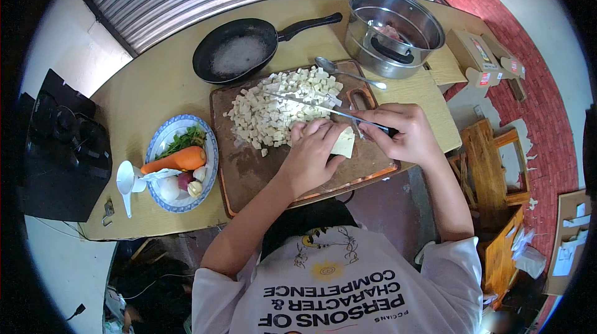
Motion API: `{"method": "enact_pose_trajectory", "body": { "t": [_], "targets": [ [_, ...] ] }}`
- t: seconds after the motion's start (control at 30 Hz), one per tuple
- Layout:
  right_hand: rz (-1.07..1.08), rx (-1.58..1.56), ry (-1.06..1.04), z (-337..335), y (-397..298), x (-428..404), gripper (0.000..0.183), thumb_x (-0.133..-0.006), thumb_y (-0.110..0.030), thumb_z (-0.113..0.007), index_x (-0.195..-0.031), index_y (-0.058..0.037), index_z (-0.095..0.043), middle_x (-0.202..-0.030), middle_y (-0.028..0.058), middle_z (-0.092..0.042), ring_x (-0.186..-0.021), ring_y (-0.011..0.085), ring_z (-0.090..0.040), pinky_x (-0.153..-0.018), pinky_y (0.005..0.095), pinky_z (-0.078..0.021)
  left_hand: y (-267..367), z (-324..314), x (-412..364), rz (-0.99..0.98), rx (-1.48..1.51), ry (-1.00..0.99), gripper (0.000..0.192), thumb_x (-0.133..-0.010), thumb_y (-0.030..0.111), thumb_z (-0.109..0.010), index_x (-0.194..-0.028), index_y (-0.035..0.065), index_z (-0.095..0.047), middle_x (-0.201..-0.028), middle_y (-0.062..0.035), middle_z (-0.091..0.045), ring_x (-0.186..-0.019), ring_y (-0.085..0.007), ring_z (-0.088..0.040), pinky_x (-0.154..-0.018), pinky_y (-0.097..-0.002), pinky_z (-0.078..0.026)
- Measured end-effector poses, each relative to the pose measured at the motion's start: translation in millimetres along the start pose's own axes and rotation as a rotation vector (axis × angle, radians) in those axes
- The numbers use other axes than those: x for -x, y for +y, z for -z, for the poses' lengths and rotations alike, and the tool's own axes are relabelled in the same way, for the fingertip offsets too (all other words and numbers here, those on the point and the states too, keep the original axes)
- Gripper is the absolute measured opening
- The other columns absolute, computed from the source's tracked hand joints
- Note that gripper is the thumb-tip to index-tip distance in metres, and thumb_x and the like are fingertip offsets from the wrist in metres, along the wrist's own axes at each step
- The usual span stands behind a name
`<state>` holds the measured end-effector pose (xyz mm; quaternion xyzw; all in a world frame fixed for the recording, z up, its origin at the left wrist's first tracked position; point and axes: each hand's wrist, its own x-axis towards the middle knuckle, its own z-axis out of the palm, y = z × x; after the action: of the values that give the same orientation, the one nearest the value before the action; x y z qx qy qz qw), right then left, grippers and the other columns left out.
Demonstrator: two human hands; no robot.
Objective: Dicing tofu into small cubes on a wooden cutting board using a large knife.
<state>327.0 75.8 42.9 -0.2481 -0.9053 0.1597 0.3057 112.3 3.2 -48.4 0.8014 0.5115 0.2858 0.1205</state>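
My right hand (402, 132) grips a kitchen knife (322, 107) by its dark handle, the blade reaching left over a heap of small pale cubes, possibly tofu (280, 110). Under my left hand (317, 147) is a pale uncut block (344, 142), held on the brown cutting board (261, 184). The blade lies just beyond the fingers of my left hand; whether it touches the block I cannot tell. A metal spoon (347, 73) rests across the board's far edge, beside the heap.
Beyond the board are a black frying pan (240, 52) and a steel pot (394, 31) with meat inside. Left stands a plate (151, 156) holding a carrot (179, 160), onions, garlic and greens, beside a white measuring cup (126, 177). Cardboard boxes (473, 54) sit at the right.
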Motion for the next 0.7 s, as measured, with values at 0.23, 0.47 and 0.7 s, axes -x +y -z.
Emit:
{"method": "enact_pose_trajectory", "body": {
  "t": [0.23, 0.47, 0.7],
  "targets": [
    [0.007, -0.021, 0.051, -3, 4, 2, 0.033, -0.08, -0.002, -0.078, -0.111, -0.0119, -0.082, -0.085, 0.0117, -0.076, -0.063, 0.0284, -0.07, -0.058, 0.0356, -0.0555, -9, 2, -2, -0.037, 0.096, 0.002, 0.06, -0.083, 0.016, -0.081, -0.137, 0.0121, -0.057, -0.13, -0.0125, -0.06, -0.128, -0.0322, -0.054, -0.106, -0.0476, -0.036],
    [-0.014, -0.043, 0.016, -2, 2, 2, 0.023, -0.084, -0.002, -0.079, -0.107, -0.0014, -0.08, -0.079, 0.0137, -0.075, -0.065, 0.024, -0.071, -0.06, 0.0331, -0.0543, -19, 0, -8, -0.043, 0.261, -0.012, 0.05, -0.083, 0.011, -0.082, -0.128, 0.0078, -0.061, -0.116, -0.0135, -0.06, -0.107, -0.032, -0.065, -0.095, -0.0435, -0.049],
    [-0.031, -0.057, 0.055, -8, 8, 8, 0.024, -0.079, -0.004, -0.078, -0.103, -0.0076, -0.081, -0.085, 0.0138, -0.076, -0.072, 0.0318, -0.073, -0.066, 0.0372, -0.0587, -23, 8, -19, -0.075, 0.335, -0.087, 0.043, -0.082, 0.008, -0.082, -0.12, 0.005, -0.062, -0.099, -0.0121, -0.061, -0.094, -0.0313, -0.063, -0.084, -0.0416, -0.052]
  ]
}}
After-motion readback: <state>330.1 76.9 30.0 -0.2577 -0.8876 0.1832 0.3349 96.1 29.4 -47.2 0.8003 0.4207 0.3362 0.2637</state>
